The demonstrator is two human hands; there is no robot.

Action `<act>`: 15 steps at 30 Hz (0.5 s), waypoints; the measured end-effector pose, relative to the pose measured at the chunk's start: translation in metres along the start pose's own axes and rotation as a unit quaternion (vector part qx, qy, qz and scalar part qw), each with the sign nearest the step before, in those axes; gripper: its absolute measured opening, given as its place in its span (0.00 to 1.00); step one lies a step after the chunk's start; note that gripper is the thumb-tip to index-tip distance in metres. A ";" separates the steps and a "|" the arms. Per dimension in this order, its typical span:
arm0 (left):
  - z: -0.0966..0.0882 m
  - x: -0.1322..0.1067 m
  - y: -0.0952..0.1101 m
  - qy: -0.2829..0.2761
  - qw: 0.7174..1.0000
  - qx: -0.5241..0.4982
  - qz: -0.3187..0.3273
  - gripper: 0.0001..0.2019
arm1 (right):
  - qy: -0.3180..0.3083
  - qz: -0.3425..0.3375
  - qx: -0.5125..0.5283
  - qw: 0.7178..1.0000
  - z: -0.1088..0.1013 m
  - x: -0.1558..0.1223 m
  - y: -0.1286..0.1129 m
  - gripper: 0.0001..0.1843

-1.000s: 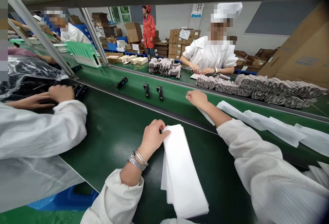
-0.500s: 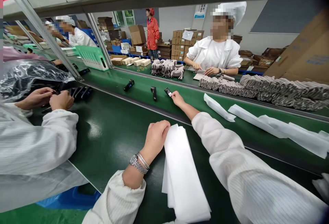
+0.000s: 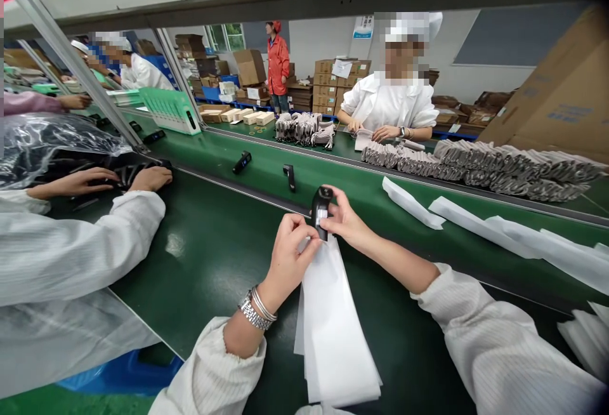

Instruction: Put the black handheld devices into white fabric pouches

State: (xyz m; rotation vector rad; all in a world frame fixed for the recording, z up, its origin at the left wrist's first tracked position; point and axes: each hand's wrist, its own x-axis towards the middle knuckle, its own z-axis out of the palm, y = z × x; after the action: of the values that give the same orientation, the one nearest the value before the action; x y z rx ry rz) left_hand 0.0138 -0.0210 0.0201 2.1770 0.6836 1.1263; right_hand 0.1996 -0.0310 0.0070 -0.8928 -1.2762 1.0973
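Observation:
In my right hand (image 3: 349, 221) is a small black handheld device (image 3: 322, 196) with a rounded top and a pale patch on its face, held upright at the mouth end of the white sleeves. My left hand (image 3: 292, 247) pinches the top edge of a stack of long, thin white sleeves (image 3: 337, 332), which lies on the dark green bench. The device's lower end meets the sleeve's top edge; whether it is inside I cannot tell. Two similar black devices, one nearer (image 3: 289, 177) and one farther left (image 3: 242, 162), lie on the green conveyor belt (image 3: 266, 180).
Several filled white sleeves (image 3: 485, 228) lie along the belt to the right. Beyond it are piles of grey pouches (image 3: 523, 164) and a co-worker in white (image 3: 390, 104). At left, a co-worker's hands (image 3: 151, 179) reach among black devices beside a plastic bag (image 3: 61, 142).
My right hand has lifted the black device off the belt and brought it back to the sleeves beside my left hand. The neighbour's right hand has moved farther forward.

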 end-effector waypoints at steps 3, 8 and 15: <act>-0.001 0.000 0.006 0.014 1.000 -0.012 0.008 0.03 | -0.017 -0.029 -0.067 0.997 0.009 -0.004 -0.006 0.27; -0.005 0.001 0.004 0.016 1.000 0.012 -0.006 0.04 | 0.103 -0.039 -0.077 0.991 0.002 0.000 -0.031 0.32; -0.003 0.001 0.008 0.020 0.999 0.021 0.013 0.04 | -0.001 0.053 -0.077 0.996 0.007 -0.007 -0.024 0.26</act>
State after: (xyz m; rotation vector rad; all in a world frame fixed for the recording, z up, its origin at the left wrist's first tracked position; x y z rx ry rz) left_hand 0.0136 -0.0254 0.0278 2.2104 0.7040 1.1818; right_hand 0.1964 -0.0449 0.0282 -1.0862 -1.3416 1.0932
